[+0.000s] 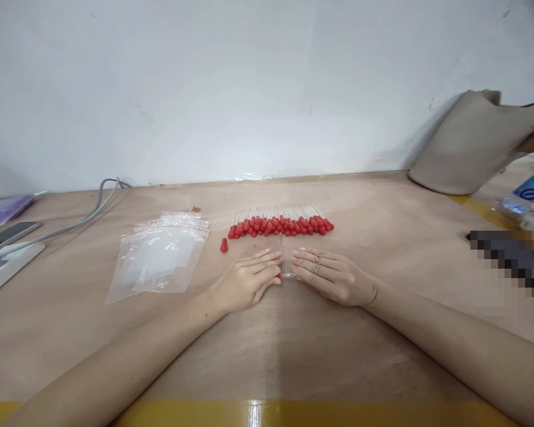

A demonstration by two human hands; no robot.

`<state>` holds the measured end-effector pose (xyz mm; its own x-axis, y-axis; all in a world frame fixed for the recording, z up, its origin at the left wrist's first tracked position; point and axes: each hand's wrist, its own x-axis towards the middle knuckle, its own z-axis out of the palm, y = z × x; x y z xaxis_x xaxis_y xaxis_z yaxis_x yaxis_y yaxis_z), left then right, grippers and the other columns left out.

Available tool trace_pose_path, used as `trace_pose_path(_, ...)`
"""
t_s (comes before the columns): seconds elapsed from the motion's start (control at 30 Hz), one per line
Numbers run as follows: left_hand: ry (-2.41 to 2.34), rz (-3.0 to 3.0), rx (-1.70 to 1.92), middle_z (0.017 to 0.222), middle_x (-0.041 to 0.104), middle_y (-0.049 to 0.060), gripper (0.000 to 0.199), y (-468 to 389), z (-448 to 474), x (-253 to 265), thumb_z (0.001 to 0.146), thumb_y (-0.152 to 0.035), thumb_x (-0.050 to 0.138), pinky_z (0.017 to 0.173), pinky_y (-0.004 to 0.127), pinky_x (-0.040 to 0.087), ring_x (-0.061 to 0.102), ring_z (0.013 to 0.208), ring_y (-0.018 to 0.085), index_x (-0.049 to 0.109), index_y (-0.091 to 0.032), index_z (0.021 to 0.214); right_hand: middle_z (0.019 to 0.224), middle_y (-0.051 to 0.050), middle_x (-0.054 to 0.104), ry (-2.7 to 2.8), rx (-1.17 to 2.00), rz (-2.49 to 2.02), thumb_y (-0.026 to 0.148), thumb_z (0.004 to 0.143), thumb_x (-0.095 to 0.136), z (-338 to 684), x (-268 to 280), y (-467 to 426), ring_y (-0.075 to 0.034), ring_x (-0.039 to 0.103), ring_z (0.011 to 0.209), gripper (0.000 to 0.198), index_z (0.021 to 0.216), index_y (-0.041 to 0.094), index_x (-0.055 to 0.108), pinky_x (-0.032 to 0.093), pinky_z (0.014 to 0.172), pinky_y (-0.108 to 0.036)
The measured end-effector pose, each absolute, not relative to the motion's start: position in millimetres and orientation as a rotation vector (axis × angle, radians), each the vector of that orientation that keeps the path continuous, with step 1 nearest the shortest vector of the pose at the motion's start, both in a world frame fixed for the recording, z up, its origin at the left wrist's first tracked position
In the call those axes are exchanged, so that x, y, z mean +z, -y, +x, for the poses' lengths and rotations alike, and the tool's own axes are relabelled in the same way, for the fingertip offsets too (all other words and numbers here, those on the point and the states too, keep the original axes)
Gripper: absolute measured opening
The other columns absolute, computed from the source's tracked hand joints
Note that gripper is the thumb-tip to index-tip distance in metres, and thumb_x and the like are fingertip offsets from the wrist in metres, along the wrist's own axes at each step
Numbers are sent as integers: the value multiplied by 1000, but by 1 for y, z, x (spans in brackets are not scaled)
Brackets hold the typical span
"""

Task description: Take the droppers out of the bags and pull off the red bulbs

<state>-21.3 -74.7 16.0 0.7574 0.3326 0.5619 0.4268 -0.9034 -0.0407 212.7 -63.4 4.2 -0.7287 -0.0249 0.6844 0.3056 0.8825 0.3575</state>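
My left hand [256, 276] lies low over the wood table, fingers stretched out and close together, with a bit of red [279, 275] showing by its fingertips. Opposite it, my right hand [331, 276] rests in the same flat way. In the gap between them shows a flat, clear piece with straight edges [289, 275]; my fingers cover its sides, so I cannot tell its full shape. Just beyond lies a row of several red-bulbed droppers [280, 225], their pale thin stems pointing to the wall. A loose red bulb [223, 245] sits left of the row.
Clear zip bags [160, 252] lie in a pile to the left. A grey cable [89, 216] runs along the far left, near a dark phone-like object [11, 235] and a purple packet [6, 209]. At the back right stand a beige container [467, 148] and a bottle [531, 190].
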Motion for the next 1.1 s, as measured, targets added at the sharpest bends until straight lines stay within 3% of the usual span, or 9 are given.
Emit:
trace_pose_path(0.2,801,-2699,-983,104,66,8,16,74,-38,20,88,-17,44,94,37,47,57,106,19,60,-15,91,107,-13,63,2285,-502,-287,7,82,49,221,4,59,-22,53,111,30,111,9,55,50,92,-39)
trace_pose_path(0.3,1059,-2519,-1120,96,65,7,16,66,-50,30,87,-21,47,83,34,50,60,95,18,62,-17,89,86,-7,66,2219,-462,-466,12,82,51,222,0,53,-17,61,88,25,107,14,57,52,82,-33)
trace_pose_path(0.4,1393,-2339,-1067,80,61,5,20,52,-66,44,84,-31,50,70,30,49,58,78,17,65,-18,86,64,-2,59,2201,-471,-677,18,83,52,219,-7,48,-14,56,64,20,102,16,60,49,65,-28)
trace_pose_path(0.57,1918,-2198,-660,66,57,4,24,26,-104,60,80,-27,46,69,31,45,56,75,21,67,-17,85,79,-6,61,2194,-318,-880,15,84,43,212,-12,47,-17,55,74,30,111,17,53,44,66,-29)
trace_pose_path(0.73,2235,-2259,-436,76,65,3,33,22,-115,59,74,-29,47,65,27,45,61,72,19,63,-17,101,73,-4,61,2188,-260,-872,12,82,41,201,-8,47,-15,53,65,16,88,15,56,41,60,-26)
trace_pose_path(0.87,2282,-2239,-415,85,67,6,42,26,-107,55,73,-34,49,70,28,45,62,79,21,59,-14,109,67,-4,59,2200,-357,-841,13,83,39,192,-3,43,-14,52,62,17,79,14,56,39,59,-26)
trace_pose_path(1.1,2181,-2241,-414,84,66,7,41,26,-104,54,76,-49,45,70,32,44,61,81,24,63,-16,94,59,-2,52,2272,-611,-740,11,84,38,182,3,41,-13,44,56,24,69,15,57,32,56,-27)
